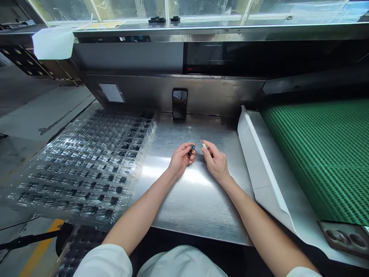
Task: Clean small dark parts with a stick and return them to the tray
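My left hand (182, 158) pinches a small black plastic part (192, 147) with a round, ring-like end facing up toward me. To its right, my right hand (215, 159) is closed round a small hand tool with a pale handle (204, 146). A thin tip pokes out beyond the fingers, too fine to make out its kind. A short gap separates tool and part. Both hands are over the bare metal worktop (198, 204). At the left, clear plastic blister trays (86, 165) hold many small black parts in rows of pockets.
A dark phone (179, 103) leans upright against the metal back panel (213, 92). Right of the worktop, a white raised guard (261, 165) borders a green mesh conveyor belt (325, 150). A white sheet (54, 43) hangs at the upper left.
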The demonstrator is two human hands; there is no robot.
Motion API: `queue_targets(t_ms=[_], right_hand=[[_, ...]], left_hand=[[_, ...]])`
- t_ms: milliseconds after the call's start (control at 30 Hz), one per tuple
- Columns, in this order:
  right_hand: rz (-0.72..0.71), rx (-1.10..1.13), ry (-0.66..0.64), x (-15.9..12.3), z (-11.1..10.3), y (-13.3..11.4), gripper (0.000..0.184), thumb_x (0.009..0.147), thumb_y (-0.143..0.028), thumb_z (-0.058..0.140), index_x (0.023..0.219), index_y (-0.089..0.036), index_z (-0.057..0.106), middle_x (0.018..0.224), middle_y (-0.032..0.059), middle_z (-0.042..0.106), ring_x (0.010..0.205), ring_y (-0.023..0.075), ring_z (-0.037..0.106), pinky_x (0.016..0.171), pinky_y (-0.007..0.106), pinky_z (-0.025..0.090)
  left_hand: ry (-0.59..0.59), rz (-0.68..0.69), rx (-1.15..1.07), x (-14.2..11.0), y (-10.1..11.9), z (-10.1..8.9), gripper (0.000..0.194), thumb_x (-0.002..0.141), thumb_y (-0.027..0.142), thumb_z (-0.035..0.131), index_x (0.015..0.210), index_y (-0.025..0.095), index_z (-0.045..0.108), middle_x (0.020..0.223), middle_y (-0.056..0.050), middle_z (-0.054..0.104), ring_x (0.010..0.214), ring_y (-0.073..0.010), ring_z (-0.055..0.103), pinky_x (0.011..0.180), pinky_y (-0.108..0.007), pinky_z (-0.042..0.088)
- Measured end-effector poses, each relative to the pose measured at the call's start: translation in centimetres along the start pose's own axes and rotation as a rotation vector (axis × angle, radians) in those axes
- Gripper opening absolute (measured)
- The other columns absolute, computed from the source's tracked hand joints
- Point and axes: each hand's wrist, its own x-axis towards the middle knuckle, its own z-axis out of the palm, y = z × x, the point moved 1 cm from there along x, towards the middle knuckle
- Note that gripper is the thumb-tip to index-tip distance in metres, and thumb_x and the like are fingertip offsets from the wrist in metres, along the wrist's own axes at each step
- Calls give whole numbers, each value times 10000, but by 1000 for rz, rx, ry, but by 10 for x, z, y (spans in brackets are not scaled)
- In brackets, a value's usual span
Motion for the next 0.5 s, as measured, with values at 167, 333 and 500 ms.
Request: queue_targets(t_ms=[167, 333, 500], right_hand=[[-88, -62, 16, 1, -1, -4, 371, 1096, -467, 436, 1202, -197, 668, 1036, 86, 726, 867, 226, 677, 769, 319, 474], [-78, -109, -72, 0, 0, -8, 394, 1090, -497, 458, 912, -221, 676, 802, 41, 685, 712, 194, 615, 683, 306, 412], [-48, -163, -93, -2, 1, -7, 447, 1087, -520, 462, 822, -224, 668, 672, 11, 616, 610, 164, 543, 619, 289, 341]], left_hand=[[-6, 21, -10, -3, 2, 4, 209, 892, 275, 696, 1052, 171, 612, 786, -15, 551, 579, -96, 470, 520, -202, 344], [8, 15, 4, -4, 2, 7, 257, 878, 308, 738, 1064, 199, 599, 774, -3, 548, 571, -96, 463, 517, -202, 333], [11, 6, 21, -3, 0, 6, 278, 868, 314, 750, 1075, 200, 602, 749, 5, 538, 568, -97, 466, 516, -202, 321]])
